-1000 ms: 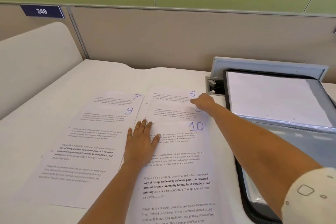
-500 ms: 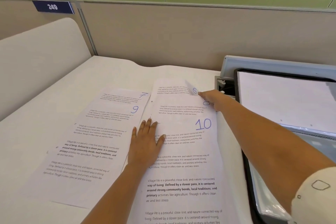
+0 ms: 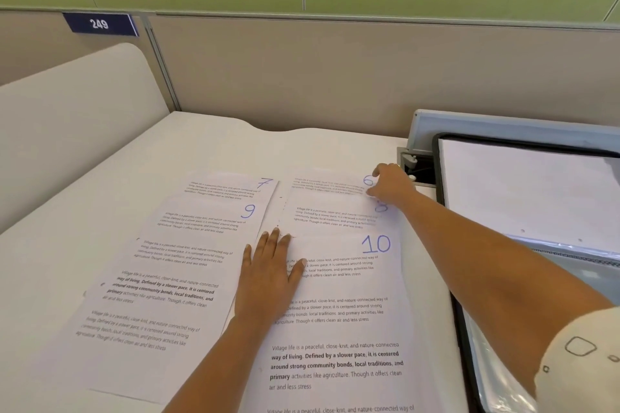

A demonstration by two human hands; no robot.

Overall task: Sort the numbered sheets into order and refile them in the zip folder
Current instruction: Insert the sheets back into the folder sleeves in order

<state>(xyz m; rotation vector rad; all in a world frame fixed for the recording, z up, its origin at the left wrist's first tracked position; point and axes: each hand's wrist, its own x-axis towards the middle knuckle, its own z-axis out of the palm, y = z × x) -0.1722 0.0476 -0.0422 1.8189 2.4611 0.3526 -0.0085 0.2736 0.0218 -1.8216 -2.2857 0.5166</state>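
Pressing left hand (image 3: 268, 278), fingers straight, flat on smooth printed sheet 10 (image 3: 352, 329); pinching thin corner of sheet 6 (image 3: 322, 185) with right hand (image 3: 391, 183), beside black-rimmed zip folder (image 3: 436, 161).

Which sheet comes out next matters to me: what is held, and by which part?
The right hand pinches the sheet marked 6 at its top right corner. The left hand holds nothing; it lies flat on the sheet marked 10.

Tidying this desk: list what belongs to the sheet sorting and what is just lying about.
Job: white printed sheet 7, sheet 9, sheet 6, sheet 8, sheet 10; black-edged zip folder; left hand; right hand.
Lying about: blue 249 number plate; grey metal desk hatch.
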